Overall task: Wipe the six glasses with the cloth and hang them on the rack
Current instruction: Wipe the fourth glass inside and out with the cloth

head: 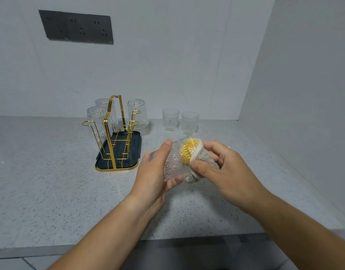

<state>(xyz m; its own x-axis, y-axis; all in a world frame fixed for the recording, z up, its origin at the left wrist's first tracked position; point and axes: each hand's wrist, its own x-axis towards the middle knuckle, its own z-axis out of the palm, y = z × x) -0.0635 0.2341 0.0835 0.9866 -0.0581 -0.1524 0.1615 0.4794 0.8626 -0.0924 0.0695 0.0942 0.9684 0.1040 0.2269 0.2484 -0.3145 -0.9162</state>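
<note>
Gripping the patterned glass on its side, the left hand had its thumb over the top and its fingers curled underneath, forearm stretching in from seven o'clock. Opposite it, the right hand, forearm in from five o'clock, clutched the yellow-and-grey cloth, bunched against the glass's right end. Both were held above the counter, front and centre!

Below lay a speckled grey counter, running back to a pale wall with a dark socket panel at eleven o'clock. At ten o'clock of the hands stood the gold wire rack on its dark tray.

And the count: three hung glasses upside down on the rack, front-left, back-left, right. Two standing glasses were upright at twelve o'clock, one beside the other. One in hand made six glasses, one cloth, one rack.
</note>
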